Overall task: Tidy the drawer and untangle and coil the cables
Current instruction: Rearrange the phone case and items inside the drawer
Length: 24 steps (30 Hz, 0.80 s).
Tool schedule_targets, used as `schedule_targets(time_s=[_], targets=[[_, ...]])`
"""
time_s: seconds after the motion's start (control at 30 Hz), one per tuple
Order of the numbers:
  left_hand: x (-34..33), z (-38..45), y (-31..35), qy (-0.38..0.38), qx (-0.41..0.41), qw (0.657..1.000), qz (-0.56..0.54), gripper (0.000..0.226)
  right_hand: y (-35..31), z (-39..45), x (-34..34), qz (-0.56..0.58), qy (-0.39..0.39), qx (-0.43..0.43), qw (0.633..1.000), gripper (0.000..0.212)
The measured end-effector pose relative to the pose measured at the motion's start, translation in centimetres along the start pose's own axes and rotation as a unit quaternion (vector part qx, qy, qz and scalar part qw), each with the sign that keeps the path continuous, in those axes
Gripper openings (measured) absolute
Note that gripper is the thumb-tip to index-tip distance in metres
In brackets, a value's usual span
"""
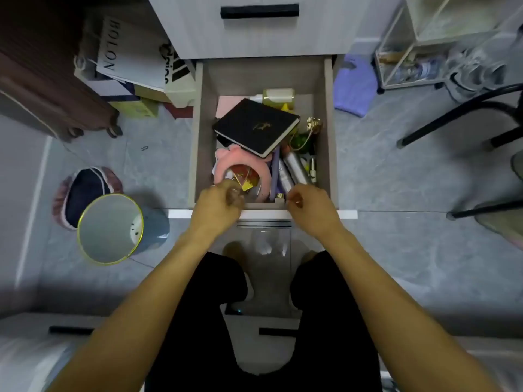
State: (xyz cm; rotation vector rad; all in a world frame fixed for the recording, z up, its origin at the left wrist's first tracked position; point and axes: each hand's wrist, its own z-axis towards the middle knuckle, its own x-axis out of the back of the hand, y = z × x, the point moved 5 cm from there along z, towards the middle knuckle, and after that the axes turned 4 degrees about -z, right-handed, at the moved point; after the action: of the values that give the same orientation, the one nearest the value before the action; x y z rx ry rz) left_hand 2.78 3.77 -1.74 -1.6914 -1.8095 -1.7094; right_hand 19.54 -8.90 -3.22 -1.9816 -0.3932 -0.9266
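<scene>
The open drawer [199,131] is full of mixed items. A black notebook [254,127] lies tilted on top, above a pink plush band [223,165] and a red and gold packet [246,176]. A silver tube [295,168] and a purple item [275,171] lie to the right, near a green object with a gold cord [304,137]. No cable shows plainly. My left hand [218,203] hovers over the drawer's front left with curled fingers, blurred. My right hand [312,205] is at the front right, fingers curled, nothing visible in it.
A yellow-rimmed bin [110,227] stands on the floor to the left, beside a dark slipper [85,190]. Boxes and bags [127,60] are stacked at the back left, next to a brown suitcase [42,89]. Chair legs [464,114] and a glass case [410,52] stand at the right.
</scene>
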Motion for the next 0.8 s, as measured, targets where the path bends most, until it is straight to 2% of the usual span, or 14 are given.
schedule_targets(time_s=[0.2,0.27,0.33,0.4,0.5,0.7,0.8], targets=[[-2.3,-2.4,-1.3,0.081,-0.079,0.993,0.033,0.015,-0.1,-1.9,-1.7,-0.093,0.103,0.028,0.990,0.022],[-2.7,-3.2,-2.3,0.124,-0.111,0.986,0.024,0.024,-0.1,-2.7,-1.9,-0.121,0.154,0.049,0.979,0.028],[-2.9,-4.3,-2.6,0.118,-0.156,0.980,0.041,0.039,-0.3,-4.5,-2.2,-0.146,0.187,0.075,0.968,0.035],[-3.1,-5.5,-2.4,0.067,-0.145,0.981,0.110,0.049,0.0,-5.8,-2.7,-0.178,0.164,0.083,0.967,0.040],[-2.8,-6.6,-1.5,0.023,-0.116,0.982,0.146,0.051,0.2,-7.5,-2.9,-0.227,0.111,0.061,0.966,0.057],[-2.8,-7.1,-1.9,0.039,-0.124,0.984,0.123,0.052,0.0,-7.9,-2.4,-0.211,0.085,0.033,0.973,0.048],[-2.0,-5.5,-2.1,0.061,-0.115,0.988,0.078,0.037,-0.2,-6.5,-1.6,-0.249,0.091,0.021,0.964,0.042]])
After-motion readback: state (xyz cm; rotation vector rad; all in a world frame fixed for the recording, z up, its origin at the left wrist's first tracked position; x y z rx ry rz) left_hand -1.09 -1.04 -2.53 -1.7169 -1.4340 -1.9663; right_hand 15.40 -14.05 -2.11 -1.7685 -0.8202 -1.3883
